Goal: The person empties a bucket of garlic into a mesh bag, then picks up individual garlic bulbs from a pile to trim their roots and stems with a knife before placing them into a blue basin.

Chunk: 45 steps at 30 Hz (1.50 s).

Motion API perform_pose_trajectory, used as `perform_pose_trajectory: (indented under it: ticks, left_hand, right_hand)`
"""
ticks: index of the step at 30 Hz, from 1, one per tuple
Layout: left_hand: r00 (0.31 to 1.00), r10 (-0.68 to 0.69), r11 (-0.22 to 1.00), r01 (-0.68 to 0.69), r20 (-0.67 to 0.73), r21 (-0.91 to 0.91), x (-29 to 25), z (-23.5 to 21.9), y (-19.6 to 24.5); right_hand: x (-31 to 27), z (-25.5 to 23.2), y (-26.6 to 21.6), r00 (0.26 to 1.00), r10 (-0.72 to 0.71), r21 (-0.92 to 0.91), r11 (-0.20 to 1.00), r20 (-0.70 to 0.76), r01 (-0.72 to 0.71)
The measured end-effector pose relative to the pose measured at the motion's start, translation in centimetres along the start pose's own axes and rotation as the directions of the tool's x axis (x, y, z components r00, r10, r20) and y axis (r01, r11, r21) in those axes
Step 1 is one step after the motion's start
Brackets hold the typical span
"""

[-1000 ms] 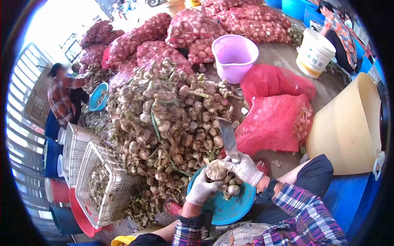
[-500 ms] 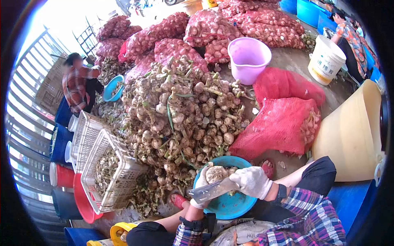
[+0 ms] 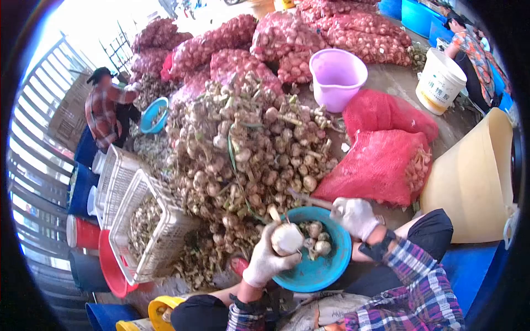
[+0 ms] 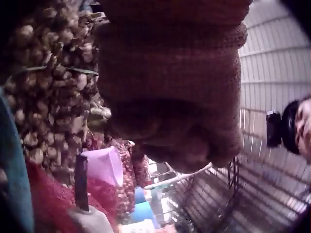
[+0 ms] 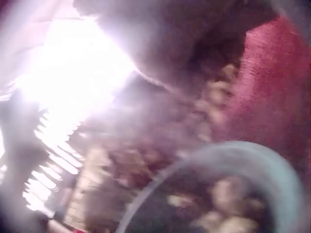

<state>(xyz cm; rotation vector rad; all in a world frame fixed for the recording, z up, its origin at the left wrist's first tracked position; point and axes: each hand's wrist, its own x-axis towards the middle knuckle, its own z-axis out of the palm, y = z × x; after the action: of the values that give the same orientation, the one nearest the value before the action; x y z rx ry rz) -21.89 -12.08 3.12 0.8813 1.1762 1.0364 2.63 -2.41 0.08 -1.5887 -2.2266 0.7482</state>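
Observation:
The left hand (image 3: 268,257), in a white glove, grips a garlic bulb (image 3: 287,239) whose pale, smooth face points up, at the left rim of a blue basin (image 3: 338,270). Over the basin's upper right edge, the gloved right hand (image 3: 356,217) holds a knife (image 3: 312,199), its blade pointing left towards the heap and blurred. In the left wrist view the knife blade (image 4: 81,182) stands upright above the glove. Several bulbs (image 3: 318,243) lie in the basin. A large heap of garlic (image 3: 243,149) rises just beyond. The right wrist view is badly blurred.
Red mesh sacks (image 3: 381,165) lie right of the heap, with a purple bucket (image 3: 338,80) behind and a tall cream tub (image 3: 469,182) far right. White crates (image 3: 163,243) stand left. One person (image 3: 105,113) sits at the left, another (image 3: 469,55) at the upper right.
The knife has swung from across the left hand out to the upper right with the right hand. The held bulb has moved slightly down and now shows a pale face; the basin's bulbs are more exposed.

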Motion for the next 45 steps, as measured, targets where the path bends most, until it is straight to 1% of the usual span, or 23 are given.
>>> perform_pose_trajectory:
  ticks: [2, 5, 6, 8, 9, 11, 13, 14, 15, 17, 18, 21, 23, 25, 27, 29, 30, 31, 33, 34, 38, 40, 45]
  left_hand:
    - [0.971, 0.223, 0.914, -0.241, 0.091, 0.325, 0.5, 0.8, -0.7]
    - [0.841, 0.461, 0.448, -0.497, 0.284, 0.743, 0.9, 2.6, 0.3]
    - [0.832, 0.440, 0.340, -0.502, 0.338, 0.795, 0.6, 2.5, 1.1]
    - [0.811, 0.393, 0.207, -0.538, 0.434, 0.817, -0.7, 2.2, 2.6]
    - [0.814, 0.386, 0.210, -0.536, 0.434, 0.818, -0.3, 1.4, 2.7]
    - [0.789, 0.126, 0.584, -0.549, 0.602, 0.597, 0.6, 0.5, 1.6]
    - [0.929, 0.127, 0.525, -0.361, 0.349, 0.770, 4.2, -2.1, -2.3]
    - [0.982, -0.150, 0.769, 0.044, 0.114, 0.638, 7.6, -3.1, -3.9]
    - [0.988, -0.047, 0.718, 0.135, -0.145, 0.683, 10.5, -4.4, -6.5]
    - [0.914, -0.216, 0.593, 0.401, -0.343, 0.698, 17.4, -7.7, -12.7]
    - [0.891, -0.145, 0.415, 0.449, -0.430, 0.791, 19.5, -7.2, -13.6]
    - [0.867, -0.197, 0.376, 0.497, -0.457, 0.782, 23.7, -7.2, -18.4]
    - [0.876, -0.198, 0.286, 0.480, -0.439, 0.829, 24.1, -6.5, -16.6]
    - [0.809, -0.413, 0.296, 0.554, -0.419, 0.778, 25.1, -7.1, -14.9]
    - [0.851, -0.332, 0.300, 0.504, -0.407, 0.810, 24.5, -8.4, -16.0]
    - [0.927, 0.057, 0.558, 0.279, -0.371, 0.782, 21.7, -8.6, -14.6]
    - [0.922, 0.103, 0.751, 0.174, -0.374, 0.637, 19.7, -7.7, -11.8]
    - [0.921, 0.101, 0.747, 0.180, -0.377, 0.640, 18.4, -7.3, -11.3]
    - [0.943, 0.180, 0.973, -0.128, -0.280, 0.194, 16.6, -6.2, -10.5]
    - [0.949, 0.173, 0.984, -0.153, -0.263, 0.094, 15.2, -4.7, -8.4]
    - [0.988, 0.110, 0.993, -0.113, -0.105, -0.026, 10.4, -2.7, -6.2]
    - [0.996, -0.075, 0.950, 0.054, -0.056, -0.308, 7.8, -0.8, -2.5]
    - [0.996, -0.073, 0.973, 0.059, -0.054, -0.221, 4.9, -1.3, -1.0]
  right_hand:
    - [-0.7, 0.3, -2.0, 0.995, -0.102, 0.142, 0.985, -0.002, 0.101]
    - [-0.7, -0.4, -4.1, 0.937, -0.321, 0.253, 0.926, 0.135, 0.280]
    - [-0.2, 0.4, -2.0, 0.922, -0.289, 0.292, 0.933, 0.258, 0.211]
    - [0.2, 1.8, 2.9, 0.937, -0.066, -0.014, 0.997, 0.344, 0.075]
    - [0.3, 1.5, 3.1, 0.942, 0.072, -0.051, 0.997, 0.329, -0.059]
    - [0.0, 1.2, 2.7, 0.963, 0.038, 0.015, 0.999, 0.268, -0.044]
    - [0.1, 1.1, 2.0, 0.986, 0.022, 0.094, 0.995, 0.163, -0.038]
    - [0.1, 1.3, 1.6, 0.988, 0.048, 0.119, 0.991, 0.146, -0.066]
    - [0.6, 1.4, 1.4, 0.991, 0.069, 0.137, 0.987, 0.117, -0.085]
    - [0.9, 1.8, 1.4, 0.999, -0.029, 0.159, 0.987, 0.026, 0.025]
    - [1.1, 1.8, 1.3, 0.999, 0.015, 0.128, 0.992, 0.049, -0.021]
    - [1.7, 1.1, 1.2, 0.988, 0.123, 0.176, 0.975, 0.098, -0.139]
    - [2.1, 2.0, 2.0, 0.994, 0.096, 0.167, 0.980, 0.058, -0.105]
    - [2.5, 2.7, 2.7, 0.994, 0.092, 0.077, 0.992, 0.054, -0.096]
    - [2.6, 2.9, 2.8, 0.990, 0.131, 0.175, 0.975, 0.044, -0.137]
    - [3.0, 3.1, 2.3, 0.989, 0.140, 0.295, 0.944, 0.039, -0.146]
    - [3.2, 2.9, 1.9, 0.991, 0.122, 0.237, 0.963, 0.050, -0.130]
    - [3.3, 3.1, 1.5, 0.992, 0.115, 0.256, 0.958, 0.061, -0.127]
    - [3.1, 3.4, 0.8, 0.997, 0.063, 0.251, 0.965, 0.044, -0.072]
    - [3.0, 3.5, 0.2, 0.999, 0.035, 0.229, 0.973, 0.034, -0.042]
    - [1.9, 3.9, -1.5, 0.994, -0.109, 0.073, 0.991, 0.014, 0.108]
    - [1.1, 3.9, -1.9, 0.969, -0.245, 0.048, 0.968, -0.015, 0.246]
    - [-0.7, 2.7, -2.7, 0.954, -0.301, -0.010, 0.954, -0.018, 0.301]
